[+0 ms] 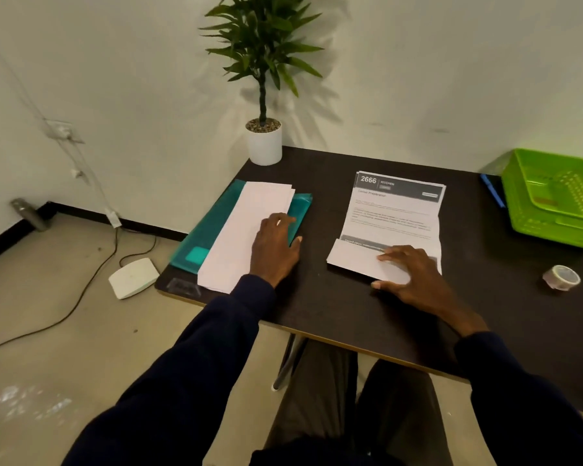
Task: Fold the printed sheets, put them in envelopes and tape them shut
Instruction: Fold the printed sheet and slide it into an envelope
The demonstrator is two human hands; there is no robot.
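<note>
The right hand (414, 274) presses flat, fingers spread, on the printed sheet (392, 220), whose near end is folded up white; its long axis runs away across the dark surface (334, 307). The left hand (275, 247) rests open on white envelopes (246, 230).

The printed sheets (394, 213) lie face up in a stack, the top one's near edge folded up over its lower text. A fanned stack of white envelopes (249, 230) lies to their left. The clear tape roll (562, 277) sits apart at the right.
</note>
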